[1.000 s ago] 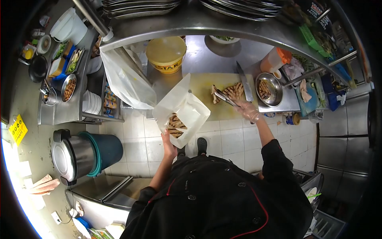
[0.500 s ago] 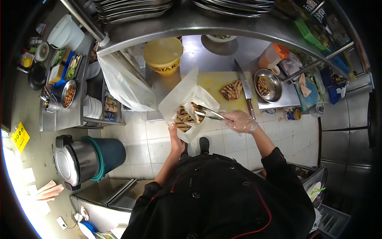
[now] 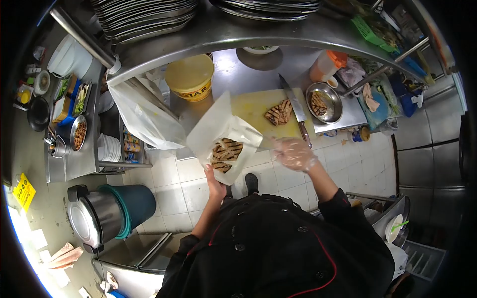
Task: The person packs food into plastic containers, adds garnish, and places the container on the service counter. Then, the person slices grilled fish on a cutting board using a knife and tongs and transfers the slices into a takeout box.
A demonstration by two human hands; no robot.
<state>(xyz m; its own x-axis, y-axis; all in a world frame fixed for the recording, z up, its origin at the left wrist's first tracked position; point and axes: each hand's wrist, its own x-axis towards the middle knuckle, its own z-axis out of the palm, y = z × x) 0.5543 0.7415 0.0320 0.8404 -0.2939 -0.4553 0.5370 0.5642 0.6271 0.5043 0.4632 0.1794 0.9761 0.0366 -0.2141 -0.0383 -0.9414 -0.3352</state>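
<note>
My left hand (image 3: 215, 183) grips the near edge of a white takeout box (image 3: 206, 121), its lid standing up. Grilled meat pieces (image 3: 227, 149) with dark char stripes lie inside. To the right of the box is my right hand (image 3: 294, 153), in a clear plastic glove, closed around tongs (image 3: 267, 144) that show only as a faint metallic blur by the box's edge. Beyond it, another piece of grilled meat (image 3: 279, 112) rests on a yellowed cutting board (image 3: 243, 102), beside a large knife (image 3: 294, 105). A metal bowl (image 3: 337, 113) at the right also contains grilled meat (image 3: 318, 103).
A yellow-lidded bucket (image 3: 190, 77) and a hanging plastic bag (image 3: 144, 116) stand left of the board. Overhead, a steel shelf (image 3: 223, 37) carries stacked metal plates (image 3: 144, 20). A jug with an orange lid (image 3: 325, 67) is at the back right. Lower left is a teal bin (image 3: 139, 203).
My right hand has drawn back slightly from the box, and the meat piece the tongs held is no longer between their tips. The view has shifted somewhat. My left hand still holds the box.
</note>
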